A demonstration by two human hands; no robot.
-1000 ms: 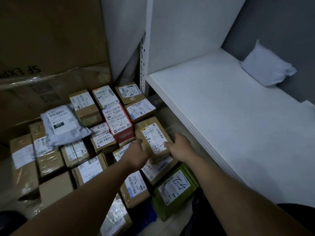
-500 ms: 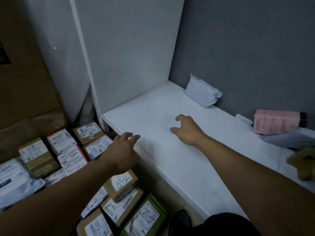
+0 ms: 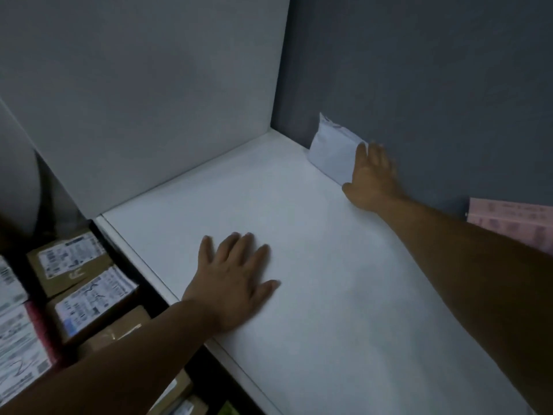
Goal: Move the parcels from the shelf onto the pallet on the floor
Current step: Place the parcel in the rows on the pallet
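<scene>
1. Left hand (image 3: 233,283) flat on the shelf (image 3: 314,295), fingers spread, holding nothing.
2. Right hand (image 3: 372,178) touches the white parcel (image 3: 332,154) at the shelf's back wall; fingers straight, not gripping.
3. Pink parcel (image 3: 514,223), right edge: print blurred.
4. Boxes (image 3: 74,265) below left: shipping labels, pen scrawl, illegible.

- White parcel (image 3: 330,154): a soft, puffy mailer bag, tilted against the grey back wall near the far left corner of the white shelf (image 3: 299,235).
- Pink parcel (image 3: 514,223): printed, against the same wall, cut off at the right edge of view.
- Cardboard parcels (image 3: 71,259): brown, white-labelled boxes packed side by side below the shelf's front edge, at left.
</scene>
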